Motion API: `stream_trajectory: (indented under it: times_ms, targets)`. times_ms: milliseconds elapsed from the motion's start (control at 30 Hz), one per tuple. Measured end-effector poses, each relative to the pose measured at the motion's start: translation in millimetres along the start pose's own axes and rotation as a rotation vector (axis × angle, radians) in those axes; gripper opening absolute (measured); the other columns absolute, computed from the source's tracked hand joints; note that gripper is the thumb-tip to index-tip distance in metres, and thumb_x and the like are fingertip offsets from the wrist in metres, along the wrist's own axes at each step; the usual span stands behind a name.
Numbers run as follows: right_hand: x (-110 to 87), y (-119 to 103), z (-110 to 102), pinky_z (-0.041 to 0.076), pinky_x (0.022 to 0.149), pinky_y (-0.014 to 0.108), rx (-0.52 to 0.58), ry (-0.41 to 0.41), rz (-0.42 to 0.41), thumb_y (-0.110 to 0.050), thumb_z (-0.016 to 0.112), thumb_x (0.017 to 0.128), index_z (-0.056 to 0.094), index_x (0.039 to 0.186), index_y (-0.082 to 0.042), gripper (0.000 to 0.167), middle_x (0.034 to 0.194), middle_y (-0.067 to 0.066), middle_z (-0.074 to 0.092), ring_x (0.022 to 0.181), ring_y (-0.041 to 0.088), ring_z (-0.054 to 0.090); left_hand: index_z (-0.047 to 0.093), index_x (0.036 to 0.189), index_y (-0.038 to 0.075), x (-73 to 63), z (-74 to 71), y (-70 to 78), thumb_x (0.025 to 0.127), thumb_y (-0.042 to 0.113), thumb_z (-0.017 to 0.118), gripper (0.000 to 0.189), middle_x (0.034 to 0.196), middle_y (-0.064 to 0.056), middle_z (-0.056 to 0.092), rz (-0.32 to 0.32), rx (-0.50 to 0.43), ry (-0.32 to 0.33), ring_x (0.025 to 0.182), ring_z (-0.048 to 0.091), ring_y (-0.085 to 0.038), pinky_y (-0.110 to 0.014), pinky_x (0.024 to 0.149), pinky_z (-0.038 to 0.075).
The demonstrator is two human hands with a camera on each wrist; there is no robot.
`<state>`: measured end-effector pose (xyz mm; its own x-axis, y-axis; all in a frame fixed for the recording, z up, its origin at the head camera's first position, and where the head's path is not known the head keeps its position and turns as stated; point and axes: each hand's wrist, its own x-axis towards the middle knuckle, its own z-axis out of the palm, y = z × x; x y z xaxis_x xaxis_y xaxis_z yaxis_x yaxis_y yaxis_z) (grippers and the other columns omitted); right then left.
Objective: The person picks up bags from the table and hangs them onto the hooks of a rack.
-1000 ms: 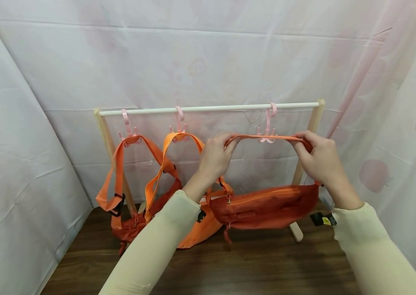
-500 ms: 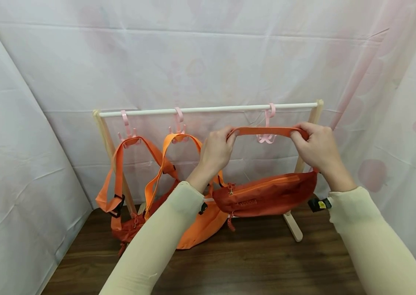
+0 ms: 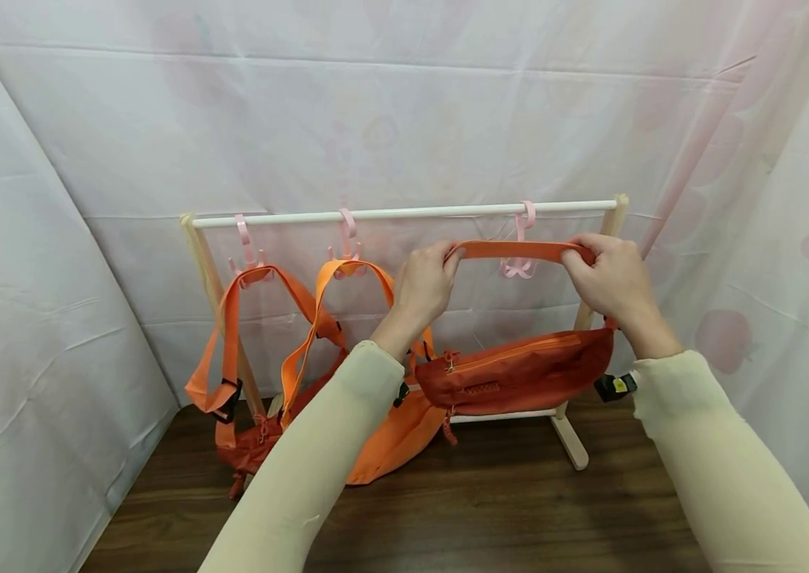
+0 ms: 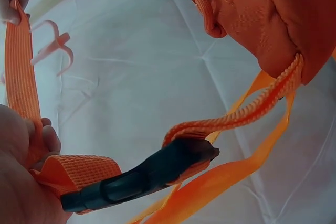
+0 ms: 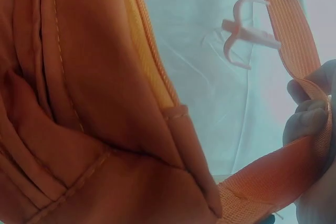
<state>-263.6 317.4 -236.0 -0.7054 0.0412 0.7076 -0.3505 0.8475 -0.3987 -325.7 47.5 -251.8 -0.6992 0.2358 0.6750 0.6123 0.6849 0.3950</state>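
Observation:
A rust-orange waist bag [image 3: 519,372] hangs in the air by its orange strap [image 3: 512,251], which is stretched level between both hands. The left hand [image 3: 422,286] pinches the strap at its left end, and the right hand [image 3: 608,274] grips it at the right. Just behind the strap, a pink hook [image 3: 519,267] hangs from the white rail; strap and hook look apart in the left wrist view, where a black buckle [image 4: 139,179] dangles below the left hand. The bag's zipped side [image 5: 152,45] fills much of the right wrist view.
The white rail [image 3: 404,213] spans two wooden posts on a dark wooden table [image 3: 490,509]. On its left, a rust bag [image 3: 254,442] and a bright orange bag [image 3: 393,438] hang from two more pink hooks. Pale curtains [image 3: 404,119] enclose the back and sides.
Both hands have lifted the strap a little, and the bag has risen with it. The strap now shows its flat face in front of the hook. The other bags hang unchanged.

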Motion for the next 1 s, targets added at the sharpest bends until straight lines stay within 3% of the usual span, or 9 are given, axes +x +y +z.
stream_trajectory:
  times_ms: [267, 700, 1000]
  targets:
    - [-1.4, 8, 4, 0.036, 0.046, 0.036, 0.0, -0.048, 0.023, -0.024, 0.052, 0.103, 0.08, 0.104, -0.008, 0.033, 0.068, 0.008, 0.063, 0.051, 0.025, 0.049, 0.077, 0.109, 0.02, 0.7, 9.5, -4.1, 0.111, 0.039, 0.058, 0.027, 0.074, 0.004, 0.064, -0.006, 0.026, -0.019, 0.062, 0.056, -0.017, -0.033, 0.056, 0.041]
    - [-9.4, 22, 10, 0.036, 0.05, 0.037, -0.001, -0.089, 0.057, -0.023, 0.052, 0.103, 0.08, 0.106, -0.008, 0.032, 0.067, 0.008, 0.059, 0.055, 0.026, 0.046, 0.079, 0.121, 0.021, -4.5, 24.5, -2.7, 0.111, 0.038, 0.059, 0.028, 0.077, 0.006, 0.066, -0.06, -0.009, -0.096, 0.057, 0.052, -0.013, -0.027, 0.053, 0.039]
    - [-15.1, 28, 15, 0.039, 0.051, 0.037, 0.02, -0.11, 0.073, -0.026, 0.052, 0.105, 0.079, 0.11, -0.006, 0.034, 0.072, 0.01, 0.06, 0.059, 0.028, 0.049, 0.078, 0.113, 0.019, -14.5, 31.0, -5.2, 0.11, 0.041, 0.058, 0.03, 0.067, 0.004, 0.054, -0.093, -0.093, -0.125, 0.05, 0.046, -0.012, -0.027, 0.048, 0.035]
